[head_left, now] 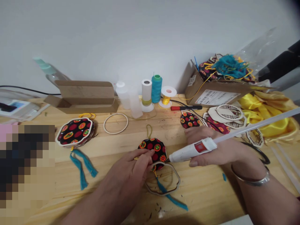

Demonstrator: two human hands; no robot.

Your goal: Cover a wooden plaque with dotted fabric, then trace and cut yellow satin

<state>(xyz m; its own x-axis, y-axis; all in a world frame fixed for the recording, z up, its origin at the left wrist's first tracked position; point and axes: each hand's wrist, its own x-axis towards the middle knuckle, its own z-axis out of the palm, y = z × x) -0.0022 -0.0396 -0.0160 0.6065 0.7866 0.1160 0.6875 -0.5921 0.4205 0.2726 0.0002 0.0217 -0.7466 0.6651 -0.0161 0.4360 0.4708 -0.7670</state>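
Observation:
My right hand (pixel 211 150) is wrapped round a white hot glue gun (pixel 192 150), a long clear glue stick (pixel 255 125) running out of its back. The dark nozzle meets the right edge of a black floral fabric piece (pixel 153 147) with a green cord loop at its top. Pinched in my left hand (pixel 138 165) is a thin scalloped wooden frame (pixel 178 181), tilted over the fabric's lower edge. That hand also rests on the fabric. A teal tassel (pixel 174 201) trails below, partly seen through the frame.
At left lies a stack of framed floral pieces (pixel 76 132) with a teal tassel. A wooden ring (pixel 115 123), thread spools (pixel 156 89), white bottles (pixel 134 100) and an open cardboard box (pixel 86 95) stand behind. Rightward are a filled carton (pixel 211 93), wooden cutouts (pixel 231 112) and yellow cloth (pixel 264 109).

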